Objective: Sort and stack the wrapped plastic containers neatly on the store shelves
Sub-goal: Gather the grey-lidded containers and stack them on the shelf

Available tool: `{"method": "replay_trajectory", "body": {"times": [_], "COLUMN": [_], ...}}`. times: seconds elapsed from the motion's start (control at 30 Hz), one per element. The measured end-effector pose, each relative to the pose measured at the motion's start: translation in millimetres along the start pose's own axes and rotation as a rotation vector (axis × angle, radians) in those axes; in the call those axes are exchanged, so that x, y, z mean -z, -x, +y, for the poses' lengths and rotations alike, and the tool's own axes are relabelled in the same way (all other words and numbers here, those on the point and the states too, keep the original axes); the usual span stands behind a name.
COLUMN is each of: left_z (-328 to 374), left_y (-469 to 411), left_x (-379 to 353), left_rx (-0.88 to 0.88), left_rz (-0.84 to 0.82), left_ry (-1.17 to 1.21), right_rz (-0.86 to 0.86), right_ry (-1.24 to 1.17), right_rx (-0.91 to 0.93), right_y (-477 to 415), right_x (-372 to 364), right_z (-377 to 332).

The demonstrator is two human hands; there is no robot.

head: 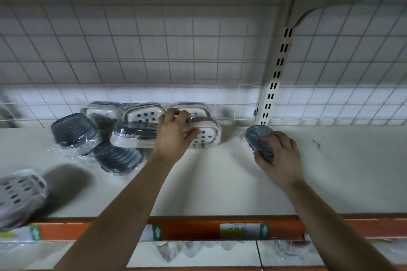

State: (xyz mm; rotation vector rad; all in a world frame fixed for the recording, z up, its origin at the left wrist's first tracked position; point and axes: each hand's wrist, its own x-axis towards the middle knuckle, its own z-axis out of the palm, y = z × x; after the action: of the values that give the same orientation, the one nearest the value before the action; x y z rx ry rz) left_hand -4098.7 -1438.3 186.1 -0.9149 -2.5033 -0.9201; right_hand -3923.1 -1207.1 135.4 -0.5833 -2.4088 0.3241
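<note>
Left hand (pixel 174 133) grips a white perforated wrapped plastic container (pixel 206 136) near the wire grid (pixel 154 50); right hand (pixel 280 156) holds a grey ribbed wrapped container (pixel 258 137), partly hidden by fingers. Bare white shelf (pixel 231 171) lies between them.

white dotted container (pixel 206 136), grey ribbed container (pixel 261 141)

A shop: metal shelf (pixel 220 182), orange price-label rail (pixel 193 230), wire-grid back panel (pixel 154 50), slotted upright (pixel 275 77).
</note>
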Motion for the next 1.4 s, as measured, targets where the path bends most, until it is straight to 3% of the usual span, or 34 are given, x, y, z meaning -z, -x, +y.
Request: {"method": "replay_trajectory", "body": {"times": [0.2, 0.5, 0.63, 0.73, 0.97, 1.1, 1.3, 1.4], "left_z": [14.3, 28.0, 18.8, 25.8, 43.8, 67.4, 103.6, 124.3], "left_y": [13.7, 64.2, 70.6, 75.2, 93.8, 100.0, 116.9, 146.6], "left_x": [6.0, -2.5, -11.5, -9.1, -18.2, -16.9, -3.3, -5.8], "left_rx": [0.000, -0.279, -0.079, -0.049, 0.003, 0.032, 0.143, 0.105], "left_rz": [-0.053, -0.089, -0.177, -0.234, -0.104, -0.107, -0.135, -0.124], "left_ry": [0.054, -0.083, -0.016, 0.010, -0.132, -0.177, 0.121, 0.093], "right_rz": [-0.015, -0.035, -0.055, -0.097, -0.230, -0.177, -0.053, -0.050], "right_ry": [-0.023, -0.075, -0.078, -0.074, -0.082, -0.188, -0.245, -0.194], "right_rx": [-0.011, -0.042, -0.029, -0.026, -0.020, -0.070, -0.125, -0.126], "right_y": [0.2, -1.4, -1.8, -2.3, 5.4, 20.1, 57.5, 89.0], "right_x": [-0.4, -1.7, -3.2, 1.0, 31.8, 65.0, 119.5, 134.2], "right_z": [0.8, 5.8, 8.1, 10.8, 19.8, 32.0, 44.3, 54.3]}}
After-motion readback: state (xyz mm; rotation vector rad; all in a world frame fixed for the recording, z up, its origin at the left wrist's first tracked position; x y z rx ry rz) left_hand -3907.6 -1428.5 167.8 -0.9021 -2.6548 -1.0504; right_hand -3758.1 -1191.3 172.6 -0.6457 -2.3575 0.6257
